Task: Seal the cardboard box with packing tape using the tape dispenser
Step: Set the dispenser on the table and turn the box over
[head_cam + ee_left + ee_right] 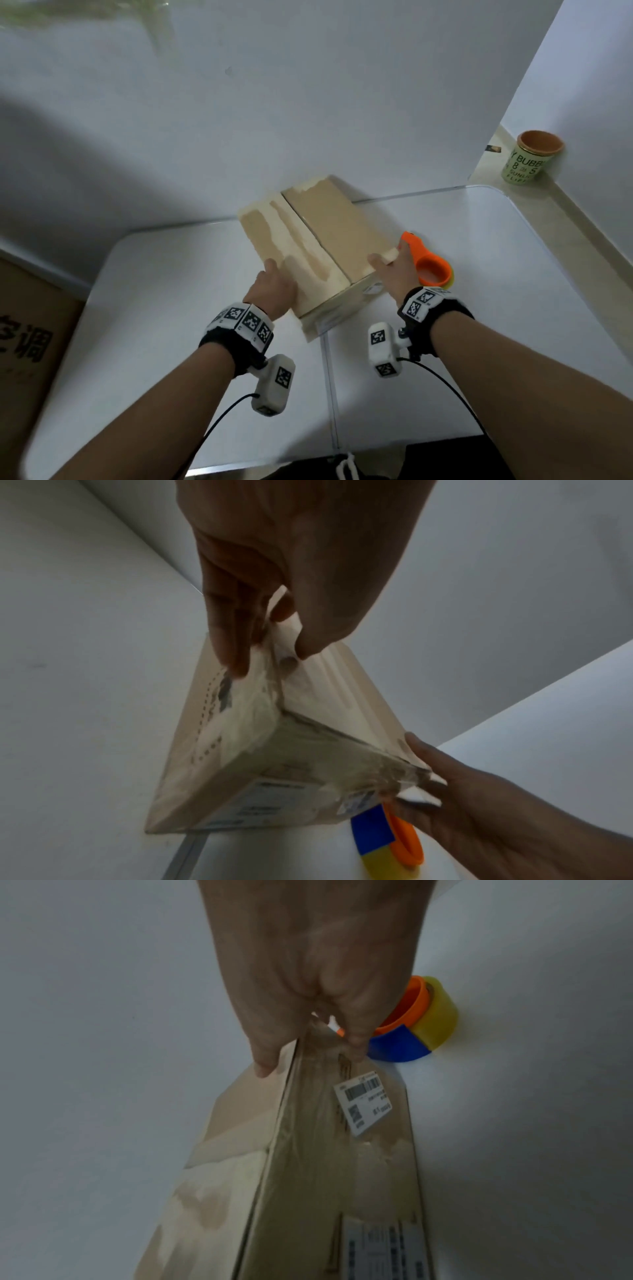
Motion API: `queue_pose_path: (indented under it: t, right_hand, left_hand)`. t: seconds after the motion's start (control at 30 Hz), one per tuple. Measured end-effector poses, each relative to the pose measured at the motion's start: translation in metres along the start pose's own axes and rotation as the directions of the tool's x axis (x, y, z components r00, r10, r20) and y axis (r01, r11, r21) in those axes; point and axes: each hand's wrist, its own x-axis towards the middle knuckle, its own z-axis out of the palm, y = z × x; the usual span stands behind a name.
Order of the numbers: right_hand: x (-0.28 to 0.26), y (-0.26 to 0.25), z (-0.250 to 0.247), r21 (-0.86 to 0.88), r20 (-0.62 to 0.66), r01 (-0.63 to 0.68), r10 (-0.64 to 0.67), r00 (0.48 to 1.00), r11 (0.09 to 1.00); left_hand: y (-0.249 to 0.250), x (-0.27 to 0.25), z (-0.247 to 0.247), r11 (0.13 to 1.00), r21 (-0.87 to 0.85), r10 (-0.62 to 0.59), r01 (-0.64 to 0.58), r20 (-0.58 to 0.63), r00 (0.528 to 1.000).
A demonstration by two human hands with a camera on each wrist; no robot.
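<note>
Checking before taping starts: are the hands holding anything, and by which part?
Both hold the cardboard box: the left hand grips its near left top edge, the right hand its near right top corner. The tape dispenser lies unheld.

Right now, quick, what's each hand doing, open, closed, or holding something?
Left hand: grips the near left corner of the cardboard box.
Right hand: grips the box's near right corner; the tape dispenser lies untouched beside it.

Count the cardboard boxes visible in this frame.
2: a cardboard box on the white table, held by both hands, and a large printed box at the left edge, beside the table.
</note>
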Motion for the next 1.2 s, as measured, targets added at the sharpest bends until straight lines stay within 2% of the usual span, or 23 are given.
queue_pose_path:
  t: [0.07,0.1,0.17,0.2,0.27,0.33,0.4,0.47,0.5,0.57,0.63,0.67,0.73,0.83,0.87,0.93,1.0,1.1,1.2]
  right_hand:
    - [-0.001,0.004,0.004,-0.051,0.014,-0.091,0.092,0.996,0.995]
    - [-0.003,0.005,0.008,-0.057,0.081,-0.167,0.171,0.982,0.984]
    - [-0.011,0.005,0.017,0.153,0.268,-0.352,0.304,0.914,0.923]
    - [-0.013,0.004,0.021,0.224,0.298,-0.387,0.316,0.901,0.894]
    - [-0.014,-0.005,0.019,0.282,0.28,-0.388,0.311,0.908,0.877]
    - [-0.01,-0.019,0.011,0.354,0.275,-0.358,0.27,0.923,0.864]
    - [0.003,-0.034,0.007,0.322,0.225,-0.24,0.172,0.959,0.916]
    - [0.016,-0.048,0.008,0.232,0.213,-0.143,0.093,0.973,0.962]
    - [0.021,-0.05,0.01,0.187,0.245,-0.132,0.084,0.966,0.974]
    - [0.039,-0.034,0.019,0.084,0.249,-0.08,0.057,0.967,0.993]
    - [0.023,-0.034,0.022,-0.004,0.288,-0.062,0.061,0.956,0.998]
    - [0.012,-0.038,0.021,-0.043,0.317,-0.075,0.085,0.945,0.996]
    - [0.002,-0.039,0.022,-0.102,0.374,-0.11,0.14,0.917,0.989]
    - [-0.001,-0.044,0.02,-0.078,0.399,-0.157,0.175,0.9,0.984]
    - [-0.002,-0.046,0.019,-0.068,0.408,-0.162,0.175,0.896,0.984]
    - [-0.004,-0.049,0.016,-0.04,0.405,-0.163,0.165,0.899,0.986]
    - [-0.004,-0.047,0.014,0.01,0.394,-0.187,0.168,0.904,0.982]
    - [-0.001,-0.043,0.016,0.095,0.424,-0.281,0.216,0.88,0.955]
    - [0.007,-0.048,0.015,0.151,0.399,-0.332,0.25,0.882,0.931]
  left_hand:
    - [-0.007,0.006,-0.008,0.996,0.018,0.091,-0.09,-0.063,0.994]
    - [-0.01,0.01,-0.013,0.989,0.054,0.144,-0.14,-0.089,0.986]
    - [-0.014,0.016,-0.019,0.959,0.188,0.228,-0.213,-0.064,0.972]
    - [-0.014,0.018,-0.02,0.938,0.263,0.238,-0.226,-0.015,0.971]
    - [-0.012,0.021,-0.019,0.88,0.403,0.251,-0.25,0.051,0.967]
    - [-0.008,0.02,-0.016,0.811,0.52,0.278,-0.268,0.061,0.959]
    - [0.001,0.014,-0.016,0.744,0.606,0.281,-0.28,0.097,0.955]
    - [0.014,0.007,-0.02,0.69,0.664,0.276,-0.288,0.126,0.953]
    - [0.018,0.008,-0.022,0.711,0.64,0.265,-0.29,0.137,0.954]
    - [0.014,0.017,-0.031,0.832,0.484,0.241,-0.271,0.124,0.963]
    - [-0.004,0.04,-0.046,0.942,0.299,0.137,-0.15,0.066,0.988]
    - [-0.014,0.052,-0.055,0.967,0.241,0.083,-0.082,0.005,0.997]
    - [-0.03,0.069,-0.069,0.982,0.191,0.006,0.011,-0.088,0.996]
    - [-0.037,0.087,-0.08,0.992,0.116,-0.034,0.049,-0.132,0.991]
    - [-0.04,0.096,-0.081,0.989,0.127,-0.059,0.074,-0.121,0.991]
    - [-0.043,0.116,-0.083,0.988,0.037,-0.147,0.151,-0.109,0.983]
    - [-0.044,0.126,-0.082,0.983,-0.006,-0.185,0.186,-0.084,0.979]
    - [-0.038,0.117,-0.08,0.984,0.051,-0.165,0.17,-0.094,0.982]
    - [-0.045,0.111,-0.07,0.96,-0.087,-0.279,0.266,-0.203,0.939]
